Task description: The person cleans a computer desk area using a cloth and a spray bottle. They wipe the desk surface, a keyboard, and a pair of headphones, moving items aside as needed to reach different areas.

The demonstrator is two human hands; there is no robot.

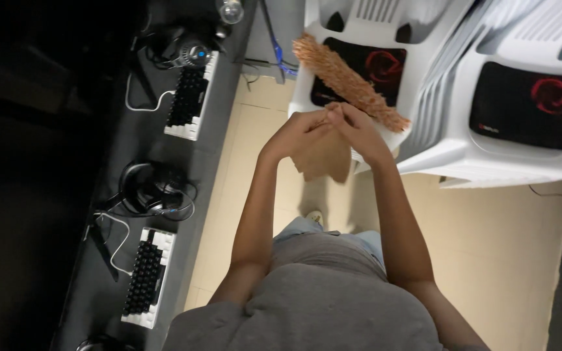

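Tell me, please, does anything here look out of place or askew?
Yes: two black mouse pads lie on the seats of white plastic chairs, not the desk. Both hands hold an orange fluffy duster slanting across one chair.

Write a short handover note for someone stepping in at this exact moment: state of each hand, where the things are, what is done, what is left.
Left hand and right hand: both meet on the handle end of an orange fluffy duster, fingers closed around it.
Duster head lies across the seat of a white plastic chair bearing a black mouse pad.
A second stack of chairs carries another pad.
Desk on the left holds two keyboards and headphones.
Done and left: cannot tell from this view.
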